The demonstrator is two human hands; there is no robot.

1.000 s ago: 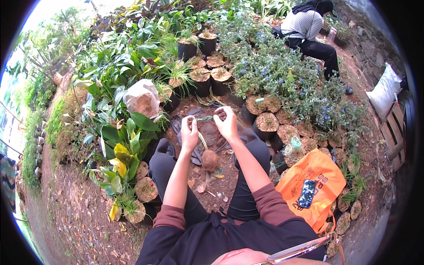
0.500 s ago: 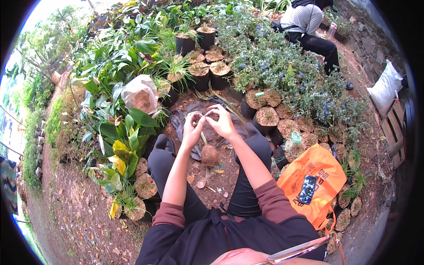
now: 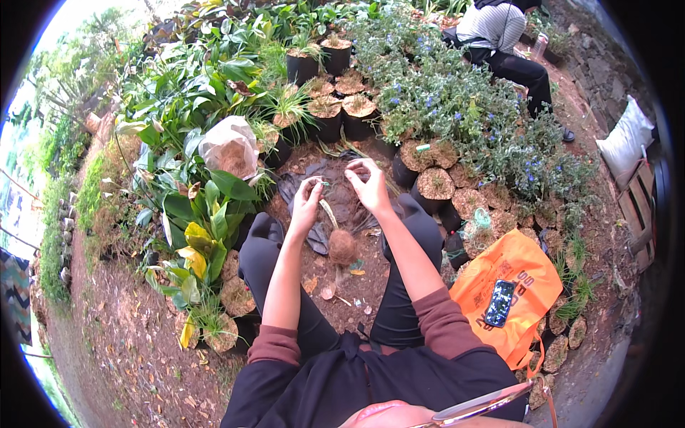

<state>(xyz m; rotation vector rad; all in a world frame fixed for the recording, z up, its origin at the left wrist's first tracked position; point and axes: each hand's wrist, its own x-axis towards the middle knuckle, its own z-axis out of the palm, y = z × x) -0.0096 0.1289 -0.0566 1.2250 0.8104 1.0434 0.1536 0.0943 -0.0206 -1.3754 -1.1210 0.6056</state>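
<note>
My left hand (image 3: 307,201) is closed in a pinch on a small thin green strand (image 3: 325,183), too fine to make out fully. Apart from it, to the right, my right hand (image 3: 368,188) is raised with thumb and fingertips drawn together; whatever they hold, if anything, is too small to see. Below both hands, between my knees, is a round brown fibrous ball (image 3: 342,247). A pale stalk (image 3: 328,212) rises from it toward my left hand. Behind the hands lies crumpled dark plastic sheeting (image 3: 314,171) on the soil.
Black-potted plants (image 3: 435,187) crowd the front and right. A white bag of brown fibre (image 3: 232,153) sits among leafy plants at left. At right lie tangled green twine (image 3: 479,222) and an orange bag (image 3: 528,274) bearing a phone (image 3: 499,303). Another person (image 3: 492,32) sits far right.
My hands were together with fingertips meeting; now they have moved apart, the right one rightward. A green strand shows at my left fingertips. The view has shifted slightly.
</note>
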